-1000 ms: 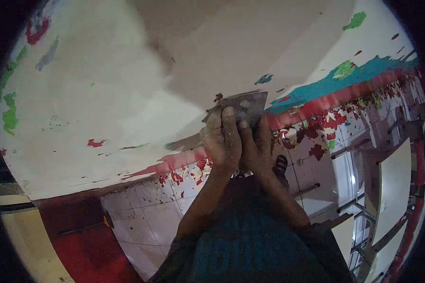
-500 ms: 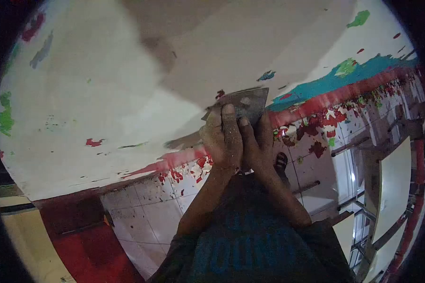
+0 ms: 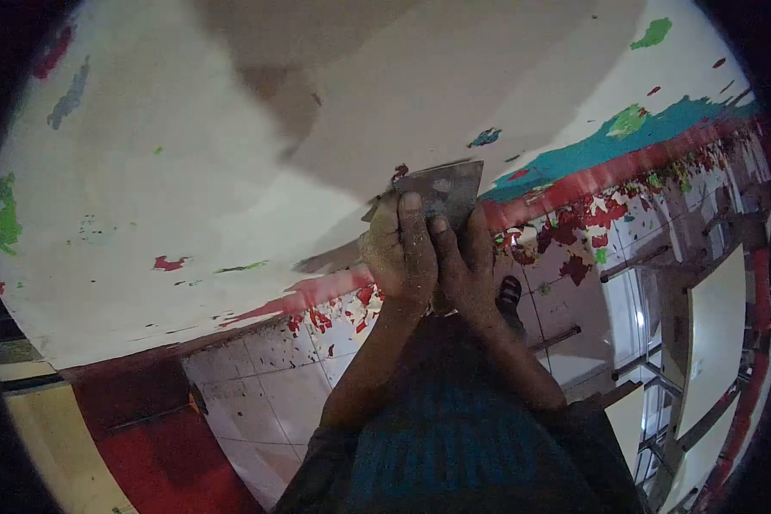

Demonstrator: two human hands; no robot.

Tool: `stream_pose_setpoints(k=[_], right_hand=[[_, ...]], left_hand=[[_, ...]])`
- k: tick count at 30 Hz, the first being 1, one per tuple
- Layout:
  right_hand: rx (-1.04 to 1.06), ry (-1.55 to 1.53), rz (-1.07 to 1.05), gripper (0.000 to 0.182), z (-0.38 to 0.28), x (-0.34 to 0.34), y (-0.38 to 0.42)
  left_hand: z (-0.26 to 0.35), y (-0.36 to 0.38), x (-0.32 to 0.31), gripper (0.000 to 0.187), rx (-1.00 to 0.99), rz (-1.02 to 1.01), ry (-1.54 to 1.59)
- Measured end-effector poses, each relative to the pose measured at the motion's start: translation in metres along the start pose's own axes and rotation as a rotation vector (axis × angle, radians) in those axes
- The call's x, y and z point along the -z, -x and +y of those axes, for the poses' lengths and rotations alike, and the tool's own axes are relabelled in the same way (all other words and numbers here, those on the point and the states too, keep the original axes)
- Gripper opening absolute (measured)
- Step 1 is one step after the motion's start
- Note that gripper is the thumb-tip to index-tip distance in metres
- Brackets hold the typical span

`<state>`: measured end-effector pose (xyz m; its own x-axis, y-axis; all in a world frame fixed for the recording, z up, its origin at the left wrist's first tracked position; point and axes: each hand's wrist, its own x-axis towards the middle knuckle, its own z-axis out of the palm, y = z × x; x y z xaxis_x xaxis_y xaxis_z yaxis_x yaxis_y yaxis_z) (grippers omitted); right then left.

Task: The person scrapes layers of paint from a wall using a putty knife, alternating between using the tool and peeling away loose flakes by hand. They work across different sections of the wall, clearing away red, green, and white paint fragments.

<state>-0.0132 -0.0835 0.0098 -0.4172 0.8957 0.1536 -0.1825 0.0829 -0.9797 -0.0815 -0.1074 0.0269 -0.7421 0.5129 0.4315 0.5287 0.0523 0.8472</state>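
Both my hands grip a flat grey scraper (image 3: 444,187), side by side, with thumbs on its face. My left hand (image 3: 400,253) is on the scraper's left part, and my right hand (image 3: 467,257) is on its right part. The blade's far edge lies against the white wall (image 3: 188,171), just beside a small dark red spot (image 3: 400,171). To the right of the blade, a teal paint patch (image 3: 591,146) runs above a red band (image 3: 565,186). The fingers behind the scraper are hidden.
Paint flakes (image 3: 574,227) lie on the tiled floor (image 3: 274,377) along the wall's base. A sandalled foot (image 3: 510,294) shows at the right of my arms. Chairs or desks with pale tops (image 3: 713,338) stand at the right. A red surface (image 3: 176,454) is at lower left.
The scraper and both hands have shifted very slightly left in view, still gripping. The wall view has shifted slightly too.
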Motion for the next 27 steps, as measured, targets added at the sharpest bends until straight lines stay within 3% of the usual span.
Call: stream_pose_setpoints(k=[6, 8, 10, 12, 15, 17, 19, 21, 23, 25, 27], right_hand=[[-0.020, -0.062, -0.021, 0.023, 0.015, -0.001, 0.000], [0.113, 0.160, 0.001, 0.023, 0.012, -0.002, 0.003], [0.126, 0.149, 0.009, 0.024, 0.006, -0.003, -0.003], [-0.028, -0.089, 0.005, 0.024, 0.006, -0.003, -0.003], [0.012, 0.162, 0.080, 0.024, -0.003, -0.005, 0.003], [0.010, 0.020, 0.048, 0.025, 0.005, -0.007, 0.001], [-0.006, -0.037, 0.020, 0.026, 0.010, -0.005, 0.000], [-0.031, -0.008, -0.013, 0.027, 0.009, -0.001, -0.002], [-0.055, -0.068, 0.017, 0.026, 0.001, -0.004, 0.004], [-0.025, -0.101, 0.016, 0.026, -0.003, -0.006, -0.002], [0.003, -0.098, -0.009, 0.026, 0.003, -0.003, -0.002]], left_hand=[[-0.007, 0.000, 0.001, 0.032, -0.061, 0.011, -0.030], [-0.017, 0.004, 0.000, 0.032, -0.087, 0.036, -0.053], [-0.006, -0.003, 0.000, 0.032, -0.043, 0.018, -0.066], [0.001, -0.004, 0.003, 0.032, 0.003, -0.011, -0.059], [0.001, -0.001, 0.004, 0.033, 0.022, -0.039, -0.023], [-0.009, -0.001, 0.003, 0.033, -0.027, -0.032, -0.024], [-0.008, -0.001, 0.000, 0.033, -0.203, 0.039, -0.197], [-0.006, 0.002, 0.000, 0.032, -0.195, 0.047, -0.201], [0.001, -0.002, 0.001, 0.031, -0.036, 0.005, -0.023], [-0.004, -0.003, 0.002, 0.031, -0.204, 0.049, -0.199], [-0.003, -0.001, 0.003, 0.030, -0.164, 0.030, -0.191]])
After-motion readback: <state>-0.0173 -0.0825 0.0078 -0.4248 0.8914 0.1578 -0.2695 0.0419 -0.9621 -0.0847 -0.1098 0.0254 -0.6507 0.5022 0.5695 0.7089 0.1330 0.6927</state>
